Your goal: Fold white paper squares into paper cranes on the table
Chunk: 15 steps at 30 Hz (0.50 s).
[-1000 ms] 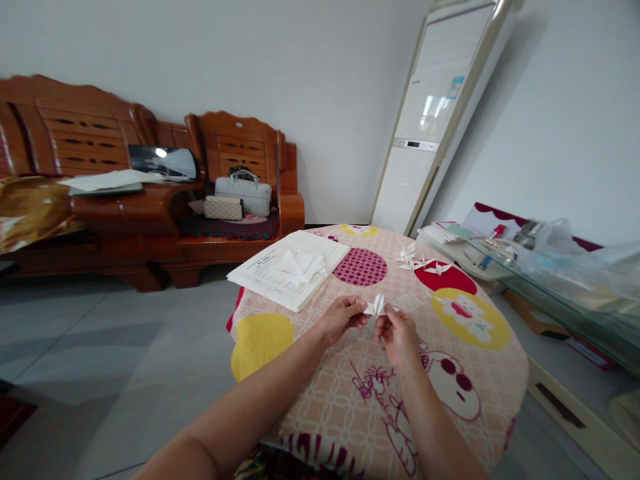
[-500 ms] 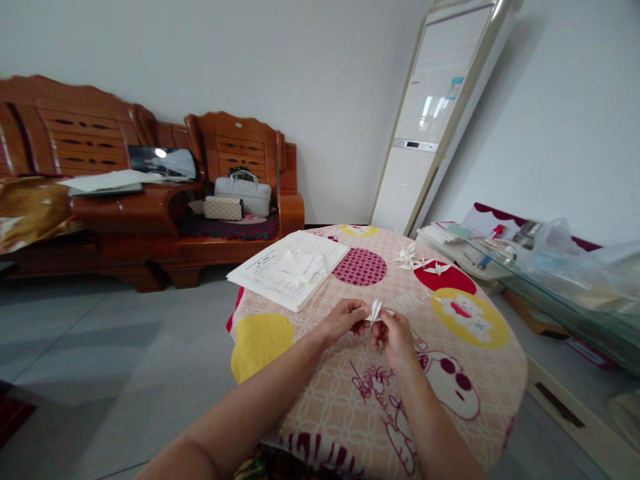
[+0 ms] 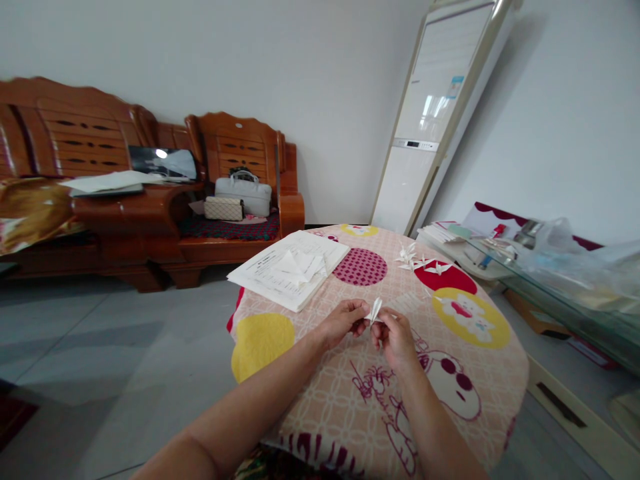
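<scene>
Over the middle of the round table (image 3: pixel 310 393), both of my hands pinch one small folded white paper piece (image 3: pixel 375 310). My left hand (image 3: pixel 343 321) grips its left side with curled fingers. My right hand (image 3: pixel 395 337) holds its lower right side, fingers closed around it. The paper stands up between the fingertips, a little above the patterned pink tablecloth (image 3: pixel 450 347). Several finished white paper cranes (image 3: pixel 419 260) lie at the table's far right.
A stack of printed sheets (image 3: pixel 289 269) with loose folded paper on top lies at the table's far left. A wooden sofa (image 3: pixel 150 200) with bags stands behind. A tall white air conditioner (image 3: pixel 430 127) and a cluttered glass table (image 3: pixel 550 267) are to the right.
The paper piece has been pressed narrower between my fingertips and my right hand has shifted slightly left and closer to my left hand.
</scene>
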Available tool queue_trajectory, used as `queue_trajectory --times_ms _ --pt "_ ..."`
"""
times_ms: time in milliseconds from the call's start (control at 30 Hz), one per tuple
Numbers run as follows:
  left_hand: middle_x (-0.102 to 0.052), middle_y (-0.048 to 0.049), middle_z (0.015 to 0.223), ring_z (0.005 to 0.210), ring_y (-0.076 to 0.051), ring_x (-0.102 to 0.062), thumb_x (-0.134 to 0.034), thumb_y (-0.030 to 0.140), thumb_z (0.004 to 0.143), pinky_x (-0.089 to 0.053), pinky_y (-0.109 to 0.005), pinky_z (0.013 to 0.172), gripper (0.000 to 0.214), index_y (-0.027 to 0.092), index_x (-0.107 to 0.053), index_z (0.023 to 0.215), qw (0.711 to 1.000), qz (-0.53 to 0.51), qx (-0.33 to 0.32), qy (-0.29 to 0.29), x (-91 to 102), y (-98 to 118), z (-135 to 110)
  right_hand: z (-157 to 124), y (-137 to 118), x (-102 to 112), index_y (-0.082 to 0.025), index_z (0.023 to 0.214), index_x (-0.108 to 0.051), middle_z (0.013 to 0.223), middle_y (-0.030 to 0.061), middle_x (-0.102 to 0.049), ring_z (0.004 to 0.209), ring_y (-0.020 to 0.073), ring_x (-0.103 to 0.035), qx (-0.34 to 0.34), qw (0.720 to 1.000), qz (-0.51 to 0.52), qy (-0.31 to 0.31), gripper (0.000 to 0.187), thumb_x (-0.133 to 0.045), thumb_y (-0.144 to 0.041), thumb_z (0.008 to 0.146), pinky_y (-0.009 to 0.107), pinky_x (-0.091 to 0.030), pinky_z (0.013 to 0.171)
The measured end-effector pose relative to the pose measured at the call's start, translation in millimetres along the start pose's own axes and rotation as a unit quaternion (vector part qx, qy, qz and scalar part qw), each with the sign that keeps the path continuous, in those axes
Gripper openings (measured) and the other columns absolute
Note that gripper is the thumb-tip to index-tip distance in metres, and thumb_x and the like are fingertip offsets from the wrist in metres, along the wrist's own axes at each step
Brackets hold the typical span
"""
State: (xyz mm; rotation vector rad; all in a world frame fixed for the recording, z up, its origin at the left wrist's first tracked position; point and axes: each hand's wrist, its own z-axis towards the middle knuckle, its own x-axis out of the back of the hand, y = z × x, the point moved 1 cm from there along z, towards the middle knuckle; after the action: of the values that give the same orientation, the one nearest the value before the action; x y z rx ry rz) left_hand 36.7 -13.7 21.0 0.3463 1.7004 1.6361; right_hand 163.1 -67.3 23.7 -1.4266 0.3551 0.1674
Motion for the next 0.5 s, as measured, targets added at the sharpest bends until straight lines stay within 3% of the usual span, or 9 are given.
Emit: queue_trajectory --times_ms 233,500 --pt "-0.048 0.0044 0.051 0.042 -0.004 -0.038 -0.071 0.047 0.072 -0.026 -0.019 0.042 0.039 0.013 -0.052 0.067 0.999 -0.042 0.014 0.019 -0.9 3.2 -0.4 -0.5 -0.3 -1.4 -0.017 0.059 -0.055 0.042 -0.0073 -0.046 0.03 0.0068 -0.038 -0.025 1.0 0.018 -0.005 0.028 -0.064 -0.037 0.077 0.018 -0.029 0.028" --pt "-0.047 0.005 0.048 0.041 -0.004 -0.039 -0.071 0.037 0.069 -0.024 -0.019 0.041 0.032 0.014 -0.05 0.061 0.997 -0.057 0.022 0.049 0.5 -2.3 3.9 0.6 4.4 -2.0 -0.018 0.054 -0.051 0.039 -0.0082 -0.044 0.027 0.0058 -0.036 -0.038 0.998 0.018 0.036 0.024 -0.063 -0.029 0.071 0.018 -0.025 0.026"
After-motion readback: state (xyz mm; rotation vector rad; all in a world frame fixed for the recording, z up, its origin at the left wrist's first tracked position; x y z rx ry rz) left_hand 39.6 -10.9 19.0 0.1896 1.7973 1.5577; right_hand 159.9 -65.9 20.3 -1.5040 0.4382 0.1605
